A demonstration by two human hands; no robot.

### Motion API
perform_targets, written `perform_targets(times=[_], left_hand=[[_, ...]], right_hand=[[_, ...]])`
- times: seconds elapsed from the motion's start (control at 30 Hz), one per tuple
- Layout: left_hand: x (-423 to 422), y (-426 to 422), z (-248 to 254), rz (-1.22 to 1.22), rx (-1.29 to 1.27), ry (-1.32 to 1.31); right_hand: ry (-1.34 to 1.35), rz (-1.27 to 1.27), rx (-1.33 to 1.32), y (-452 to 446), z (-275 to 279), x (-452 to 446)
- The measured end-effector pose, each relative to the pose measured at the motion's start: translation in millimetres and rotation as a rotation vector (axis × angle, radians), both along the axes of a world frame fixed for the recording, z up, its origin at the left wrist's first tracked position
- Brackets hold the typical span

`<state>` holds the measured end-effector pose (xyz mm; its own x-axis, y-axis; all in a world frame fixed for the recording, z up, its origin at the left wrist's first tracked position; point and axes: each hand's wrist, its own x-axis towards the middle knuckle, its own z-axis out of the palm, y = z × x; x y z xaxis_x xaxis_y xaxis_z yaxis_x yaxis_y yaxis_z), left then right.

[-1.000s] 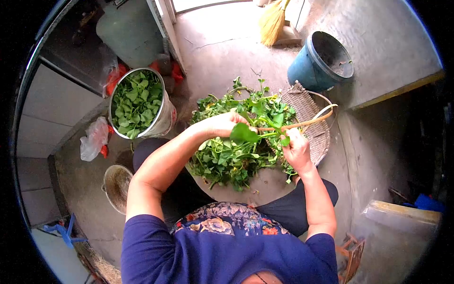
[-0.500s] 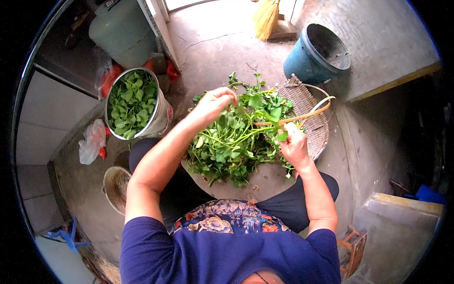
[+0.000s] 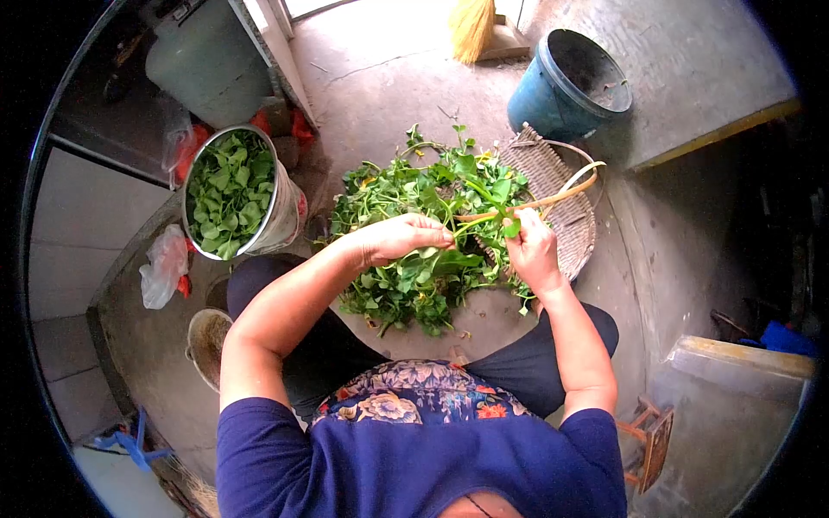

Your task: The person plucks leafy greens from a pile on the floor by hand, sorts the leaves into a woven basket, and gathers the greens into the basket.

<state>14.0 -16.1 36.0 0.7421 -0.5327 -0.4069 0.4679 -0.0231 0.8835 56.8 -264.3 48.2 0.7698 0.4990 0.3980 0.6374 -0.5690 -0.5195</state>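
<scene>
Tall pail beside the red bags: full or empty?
Full, as far as shows: green leaves reach about the rim of the pail, hiding what lies below.

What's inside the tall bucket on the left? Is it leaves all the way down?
Green leaves are heaped near the top of the tall bucket. They hide everything underneath, so I can't tell what's at the bottom.

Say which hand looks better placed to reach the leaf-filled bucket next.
Probably the left hand: the leaf-filled bucket stands on that side, nearer to it. The right hand is farther across, gripping leafy stems; the left fingers pinch at those stems too.
</scene>
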Motion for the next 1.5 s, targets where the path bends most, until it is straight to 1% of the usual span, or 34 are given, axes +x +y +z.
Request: perform_targets(times=[0.07, 0.1, 0.13, 0.2, 0.27, 0.3, 0.33, 0.4, 0.47, 0.5, 0.53, 0.6, 0.63, 0.73, 0.77, 0.8, 0.87, 0.9, 0.93, 0.97, 1.0, 1.03, 1.07, 1.1, 1.17, 1.2, 1.27, 1.33, 1.4, 1.43, 1.47, 1.5], left_hand=[[0.4, -1.1, -5.2, 0.042, 0.088, -0.074], [3.2, -2.2, -9.3, 0.047, 0.157, -0.096], [2.0, -3.7, -1.6, 0.094, 0.216, -0.145], [2.0, -1.6, -19.4, 0.244, 0.081, -0.184], [5.1, -2.0, -28.1, 0.461, 0.206, -0.15], [8.6, -0.9, -32.1, 0.542, 0.173, -0.209], [11.4, -0.5, -36.2, 0.615, 0.203, -0.302], [19.7, 6.4, -37.5, 0.844, 0.331, -0.298], [28.8, 29.4, -33.7, 0.964, 0.318, -0.271], [28.7, 35.0, -21.4, 0.994, 0.205, -0.194], [27.5, 41.7, -14.7, 0.99, 0.179, -0.247], [27.1, 41.5, -2.6, 1.137, 0.088, -0.111], [25.0, 44.8, 1.7, 1.08, -0.008, -0.026], [28.7, 52.4, -10.7, 0.984, -0.029, 0.008], [27.2, 49.7, -14.0, 0.963, -0.067, 0.019], [27.3, 46.2, -16.4, 0.938, -0.067, -0.052], [26.3, 47.8, -26.4, 0.814, -0.057, -0.111], [22.3, 45.2, -11.0, 0.717, 0.167, -0.146], [23.0, 46.7, -16.7, 0.614, 0.088, -0.15], [21.7, 45.2, -11.8, 0.481, 0.181, -0.18], [19.5, 39.8, -1.3, 0.346, 0.273, -0.207], [14.1, 36.4, -2.5, 0.235, 0.031, -0.134], [11.6, 30.7, -5.4, 0.166, -0.065, -0.005], [10.0, 28.1, -3.5, 0.097, -0.057, 0.075], [5.5, 25.4, 9.2, -0.043, -0.092, 0.202], [4.6, 24.3, 7.3, -0.162, -0.144, 0.203], [1.2, 21.0, 8.4, -0.279, -0.033, 0.135], [-0.2, 17.4, 10.2, -0.315, 0.097, 0.0], [-0.4, 19.4, 0.2, -0.286, 0.135, 0.003], [0.2, 19.9, -9.6, -0.306, 0.21, -0.059], [0.6, 21.3, -17.1, -0.317, 0.234, -0.079], [-1.1, 18.0, -10.6, -0.251, 0.308, -0.16]], right_hand=[[0.013, -0.013, -0.036, 0.1, -2.9, -0.2], [0.017, 0.019, 0.024, 1.8, -6.2, -0.3], [0.043, 0.018, 0.066, 3.3, -11.0, -1.6], [0.248, 0.043, 0.171, 4.0, -15.1, -4.1], [0.506, 0.032, 0.268, 8.4, -20.9, -12.7], [0.637, 0.029, 0.315, 11.3, -25.6, -17.1], [0.626, 0.052, 0.343, 16.4, -32.2, -19.9], [0.454, 0.032, 0.332, 21.2, -33.7, -25.0], [0.515, -0.01, 0.371, 18.6, -32.7, -27.2], [0.544, -0.032, 0.39, 17.3, -32.4, -27.6], [0.507, -0.015, 0.384, 16.6, -34.0, -28.2], [0.437, 0.007, 0.369, 14.0, -38.1, -31.1], [0.452, 0.012, 0.332, 11.9, -37.6, -33.8], [0.202, 0.059, 0.314, 14.2, -34.0, -37.7], [0.14, 0.127, 0.265, 10.1, -32.8, -36.3], [0.191, 0.104, 0.236, 7.3, -33.3, -38.8], [0.187, 0.148, 0.272, 4.4, -34.1, -38.4], [0.176, 0.165, 0.276, 6.2, -30.3, -37.5], [0.167, 0.181, 0.28, 7.8, -24.1, -37.5], [0.159, 0.195, 0.284, 8.7, -21.0, -37.8], [0.102, 0.252, 0.23, 7.1, -22.2, -35.9], [0.045, 0.309, 0.177, 4.1, -24.1, -31.5], [-0.009, 0.366, 0.125, 3.1, -26.0, -27.6], [-0.072, 0.412, 0.113, 5.1, -21.0, -25.8], [-0.092, 0.449, 0.041, 6.5, -11.3, -23.7], [-0.106, 0.463, 0.004, 7.2, -8.4, -23.3], [-0.119, 0.435, -0.036, 8.7, -7.4, -24.3], [-0.125, 0.423, -0.069, 10.7, -7.4, -26.4], [-0.128, 0.395, -0.145, 10.9, -12.7, -27.1], [-0.116, 0.4, -0.122, 11.2, -17.4, -27.9], [-0.105, 0.401, -0.103, 12.3, -23.4, -29.4], [-0.087, 0.396, -0.08, 13.2, -31.9, -32.6]])
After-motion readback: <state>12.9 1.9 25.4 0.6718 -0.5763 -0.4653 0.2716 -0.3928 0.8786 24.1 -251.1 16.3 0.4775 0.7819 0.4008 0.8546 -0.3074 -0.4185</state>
